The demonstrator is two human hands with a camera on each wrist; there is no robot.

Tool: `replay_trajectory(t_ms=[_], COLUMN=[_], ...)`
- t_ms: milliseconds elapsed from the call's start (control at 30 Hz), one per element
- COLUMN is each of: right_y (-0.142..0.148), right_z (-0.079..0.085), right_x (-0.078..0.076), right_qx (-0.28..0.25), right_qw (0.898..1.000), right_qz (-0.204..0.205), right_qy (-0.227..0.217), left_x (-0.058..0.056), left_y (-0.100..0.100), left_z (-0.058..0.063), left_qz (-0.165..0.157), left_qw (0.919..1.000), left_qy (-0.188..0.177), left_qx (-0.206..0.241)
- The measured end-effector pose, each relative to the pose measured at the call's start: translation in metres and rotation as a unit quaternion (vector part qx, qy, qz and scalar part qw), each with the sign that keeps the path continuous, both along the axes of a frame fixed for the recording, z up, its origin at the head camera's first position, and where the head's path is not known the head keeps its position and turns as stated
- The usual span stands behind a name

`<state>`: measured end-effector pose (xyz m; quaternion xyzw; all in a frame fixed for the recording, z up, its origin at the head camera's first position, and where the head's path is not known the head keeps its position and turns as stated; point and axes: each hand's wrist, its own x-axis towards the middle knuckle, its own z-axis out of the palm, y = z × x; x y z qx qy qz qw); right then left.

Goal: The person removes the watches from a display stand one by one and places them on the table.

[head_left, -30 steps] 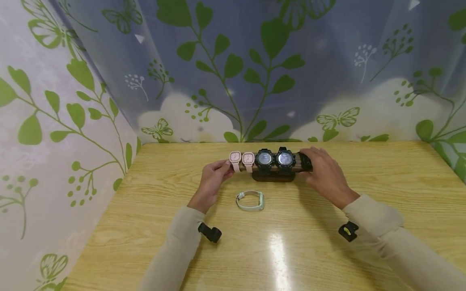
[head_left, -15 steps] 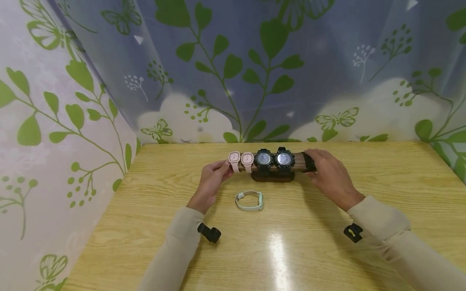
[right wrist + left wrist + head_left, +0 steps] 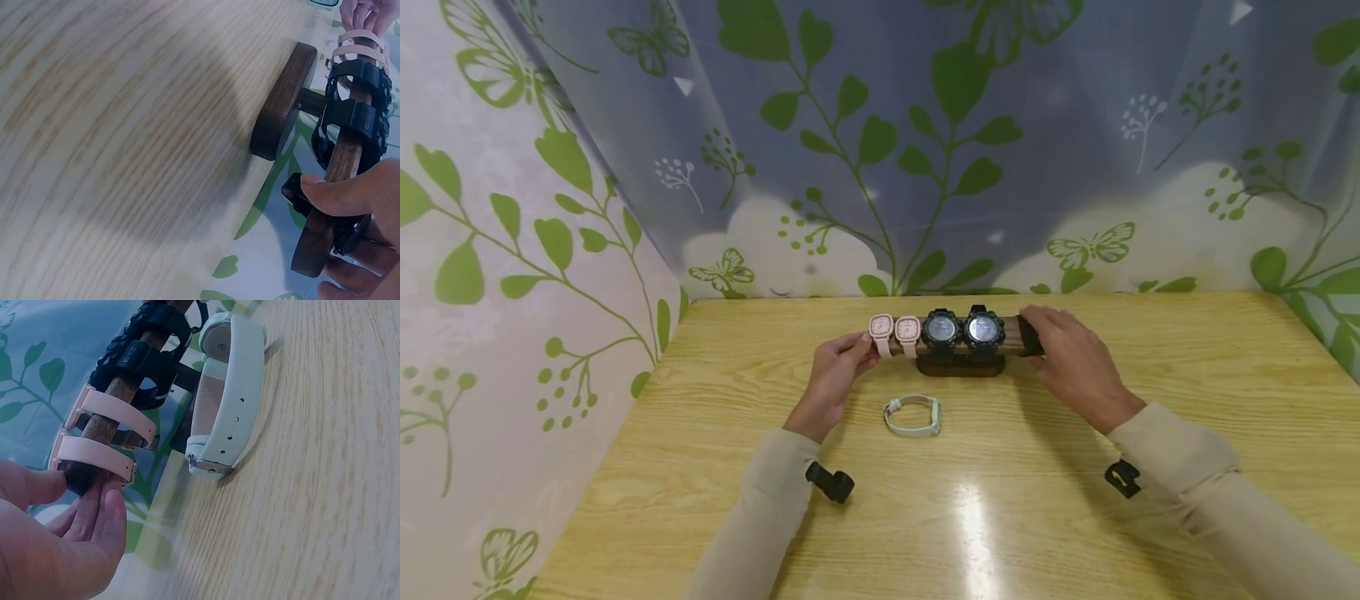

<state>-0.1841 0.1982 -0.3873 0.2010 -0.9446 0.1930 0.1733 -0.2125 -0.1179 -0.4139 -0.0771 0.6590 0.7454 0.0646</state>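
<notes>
Behind far edge of wood counter (image 3: 1210, 367), hanging cloth (image 3: 1075, 175) printed with green leaves. Near middle of this edge, dark wooden stand (image 3: 960, 367) with bar (image 3: 1013, 335) on top. On bar, from left toward right: two pink watches (image 3: 907, 330), two black watches (image 3: 942, 328), black watch strap (image 3: 353, 232). At bar's left tip, left hand (image 3: 837, 367), fingers pinching tip. At right end, right hand (image 3: 1077, 358), fingers pinching black watch strap. Closer than stand to counter's near edge, mint watch (image 3: 936, 415) lying on its side, strap closed in loop.
</notes>
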Motion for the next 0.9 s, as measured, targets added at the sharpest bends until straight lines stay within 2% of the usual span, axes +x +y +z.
replay_trajectory(t_ms=[300,900], right_y=[0.000,0.019], right_z=[0.000,0.001], right_x=[0.001,0.008], right_qx=[0.005,0.006], right_qw=[1.000,1.000], right_qz=[-0.009,-0.028], right_qy=[-0.010,-0.007], left_x=[-0.001,-0.002], left_y=[-0.001,-0.001], left_z=[-0.002,-0.003], left_qz=[-0.001,-0.002], left_qw=[1.0000,1.0000], left_qy=[0.002,0.001], left_qx=[0.001,0.003])
